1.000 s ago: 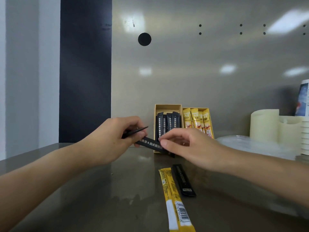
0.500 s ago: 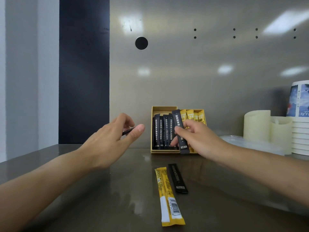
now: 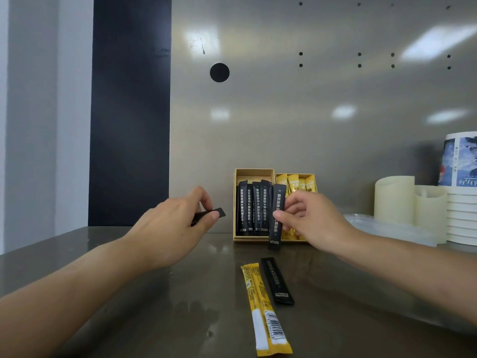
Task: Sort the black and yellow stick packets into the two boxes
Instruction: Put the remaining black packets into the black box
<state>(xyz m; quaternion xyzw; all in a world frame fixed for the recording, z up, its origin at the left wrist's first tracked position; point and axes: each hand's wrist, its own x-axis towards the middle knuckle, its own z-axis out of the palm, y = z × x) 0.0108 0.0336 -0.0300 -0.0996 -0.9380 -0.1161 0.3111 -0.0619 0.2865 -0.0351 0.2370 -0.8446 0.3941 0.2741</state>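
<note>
You are holding two black packets, one in each hand. Your left hand (image 3: 175, 226) is pinching the flat packet (image 3: 214, 214) between thumb and fingers, its end pointing toward the boxes. Your right hand (image 3: 315, 223) is pinching the upright packet (image 3: 276, 215) at its middle, just in front of where two open boxes are meeting at the back of the table (image 3: 129, 293). The left box (image 3: 254, 174) is holding black sticks (image 3: 249, 210); four are showing clearly. The right box (image 3: 295, 174) is showing four yellow tops (image 3: 293, 182). Two loose packets are lying side by side nearer you: one yellow packet (image 3: 263, 306) and one black packet (image 3: 277, 280). Two candles (image 3: 393, 200) and one stack of cups (image 3: 462, 215) are standing at right.
</note>
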